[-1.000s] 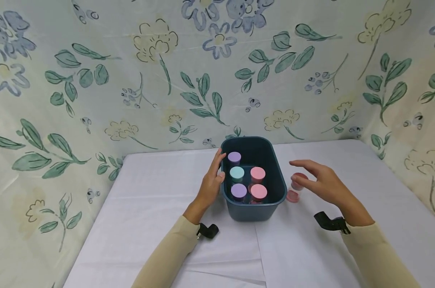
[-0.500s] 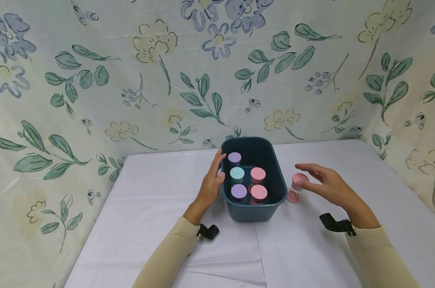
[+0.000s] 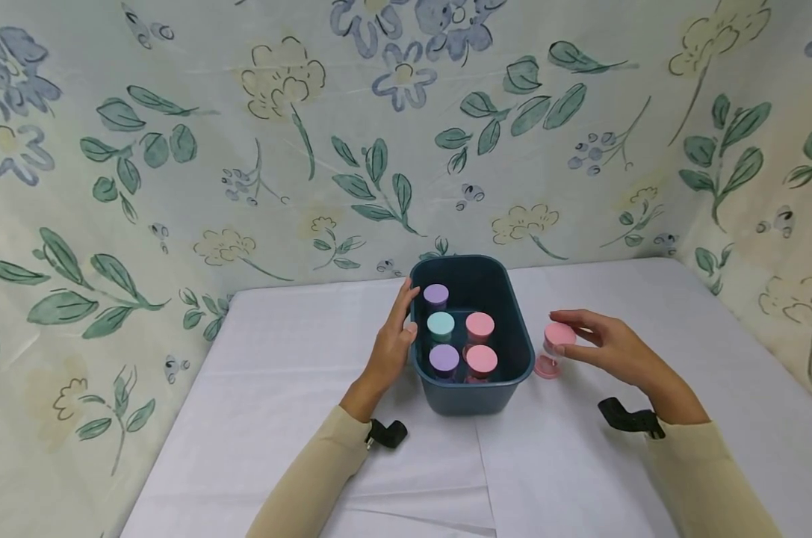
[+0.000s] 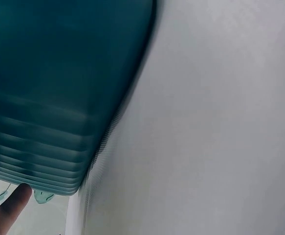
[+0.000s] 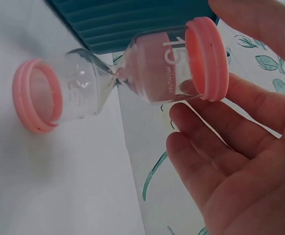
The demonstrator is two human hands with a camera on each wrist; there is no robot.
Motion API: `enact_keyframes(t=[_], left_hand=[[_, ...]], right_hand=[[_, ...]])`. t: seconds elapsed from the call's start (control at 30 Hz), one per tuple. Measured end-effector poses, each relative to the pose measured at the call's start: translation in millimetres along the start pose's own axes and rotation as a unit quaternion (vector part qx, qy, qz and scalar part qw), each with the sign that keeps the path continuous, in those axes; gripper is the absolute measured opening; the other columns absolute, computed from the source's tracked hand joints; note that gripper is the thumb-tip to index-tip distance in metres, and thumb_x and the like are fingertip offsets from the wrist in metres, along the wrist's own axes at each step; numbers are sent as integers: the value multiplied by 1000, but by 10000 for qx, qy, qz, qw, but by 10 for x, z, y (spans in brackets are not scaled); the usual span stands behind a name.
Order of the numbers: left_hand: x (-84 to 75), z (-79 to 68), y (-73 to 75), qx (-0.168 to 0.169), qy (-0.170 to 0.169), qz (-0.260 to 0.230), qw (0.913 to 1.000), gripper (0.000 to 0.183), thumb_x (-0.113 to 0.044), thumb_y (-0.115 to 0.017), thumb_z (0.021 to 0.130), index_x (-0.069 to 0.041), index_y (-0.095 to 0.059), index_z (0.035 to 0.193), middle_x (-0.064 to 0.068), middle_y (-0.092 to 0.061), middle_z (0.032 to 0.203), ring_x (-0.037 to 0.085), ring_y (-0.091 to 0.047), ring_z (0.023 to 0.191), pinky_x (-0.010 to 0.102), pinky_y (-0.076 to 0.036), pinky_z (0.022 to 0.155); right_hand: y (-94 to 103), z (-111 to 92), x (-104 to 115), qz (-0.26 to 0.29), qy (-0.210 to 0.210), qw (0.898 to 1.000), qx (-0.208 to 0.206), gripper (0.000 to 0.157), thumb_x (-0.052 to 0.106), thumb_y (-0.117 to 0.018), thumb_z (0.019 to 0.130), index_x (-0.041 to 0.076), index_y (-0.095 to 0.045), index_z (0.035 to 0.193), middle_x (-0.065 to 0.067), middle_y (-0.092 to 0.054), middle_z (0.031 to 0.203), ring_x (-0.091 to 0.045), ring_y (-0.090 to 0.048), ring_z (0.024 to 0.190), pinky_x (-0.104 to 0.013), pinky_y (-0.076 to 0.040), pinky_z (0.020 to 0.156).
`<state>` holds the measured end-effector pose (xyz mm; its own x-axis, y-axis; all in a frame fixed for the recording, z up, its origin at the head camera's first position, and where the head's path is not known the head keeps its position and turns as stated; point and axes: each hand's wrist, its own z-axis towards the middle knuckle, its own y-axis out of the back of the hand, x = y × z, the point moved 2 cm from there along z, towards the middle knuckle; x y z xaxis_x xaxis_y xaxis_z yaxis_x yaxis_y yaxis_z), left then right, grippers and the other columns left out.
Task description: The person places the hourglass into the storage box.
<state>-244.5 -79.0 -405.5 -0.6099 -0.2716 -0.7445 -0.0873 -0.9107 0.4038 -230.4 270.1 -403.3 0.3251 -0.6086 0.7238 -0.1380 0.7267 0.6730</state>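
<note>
A pink-capped sand timer (image 5: 154, 66) stands upright on the white cloth, just right of the dark teal bin (image 3: 474, 400); its upper bulb holds pink sand. My right hand (image 3: 607, 344) is around its top cap, thumb on the near side and fingers behind; the right wrist view shows the outer fingers fairly loose. My left hand (image 3: 387, 347) rests along the bin's left wall, fingers mostly straight, tips at the rim. Inside the bin stand more capped timers: purple ones (image 3: 444, 360), a teal one (image 3: 441, 326) and pink ones (image 3: 481, 360).
White cloth (image 3: 298, 388) covers the table, with creases near the front. A flower-patterned sheet (image 3: 352, 187) hangs behind the table and along the sides. The bin's walls stand higher than the timers inside it.
My right hand has shifted slightly right and come lower around the timer's cap, which now shows more fully. The left hand and the bin stay in place.
</note>
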Motion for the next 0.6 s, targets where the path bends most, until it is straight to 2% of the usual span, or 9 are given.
enact_keyframes(t=[0.1,0.27,0.47,0.6], left_hand=[[-2,8,-3,22,65,-50,10000,56,-9,-34,93,7,-27,147,22,-13,158,37,-14,145,56,-17,113],[-3,28,19,57,129,-92,9999,56,-14,-33,95,6,-27,147,21,-13,159,37,-14,145,56,-17,113],[-1,47,47,85,54,-92,9999,56,-14,-34,96,6,-27,147,23,-13,158,38,-13,145,58,-17,113],[16,62,57,89,38,-127,9999,56,-13,-34,95,6,-27,147,24,-13,158,38,-13,145,59,-16,112]], right_hand=[[4,1,-12,48,-19,10000,61,57,31,-71,87,7,-52,135,-13,-55,135,-28,-49,123,-28,-44,97],[5,18,-23,113,-3,9999,99,57,28,-72,86,6,-53,135,-15,-56,134,-32,-51,122,-30,-47,94],[1,33,-46,167,-117,9997,103,58,30,-72,86,6,-52,135,-14,-56,134,-32,-50,123,-44,-46,94],[-6,41,-64,118,-198,9997,120,59,31,-71,87,5,-52,135,-15,-55,135,-34,-50,123,-42,-48,92]])
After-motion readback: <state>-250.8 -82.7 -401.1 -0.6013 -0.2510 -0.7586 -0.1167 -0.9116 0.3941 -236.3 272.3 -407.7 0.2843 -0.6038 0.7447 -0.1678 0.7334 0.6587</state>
